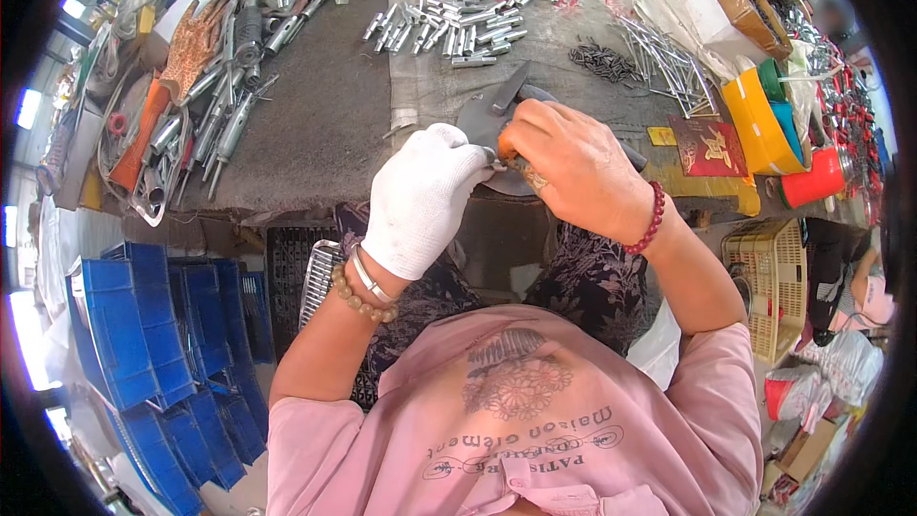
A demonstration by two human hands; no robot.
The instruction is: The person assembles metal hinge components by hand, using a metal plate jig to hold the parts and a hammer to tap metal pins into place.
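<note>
My left hand (416, 193), in a white knit glove, is closed at the front edge of the bench, its thumb and fingers pinching a small metal part (498, 164). Against it, my bare right hand (585, 170) is curled shut, with orange-brown finger covering on the index finger. Whatever the right fingers grip is mostly hidden behind them. Beneath and behind both hands lies a dark round metal plate (475, 120) with a dark block-like piece (510, 88) standing on it. Farther back, short silver metal cylinders (449, 31) lie in a loose group.
Small dark pins (604, 61) and long thin rods (671, 65) lie to the right, near a yellow container (757, 124) and red cup (812, 178). Tools and an orange-handled piece (139, 139) crowd the left. Blue bins (134, 325) stand below left, a cream crate (769, 277) below right.
</note>
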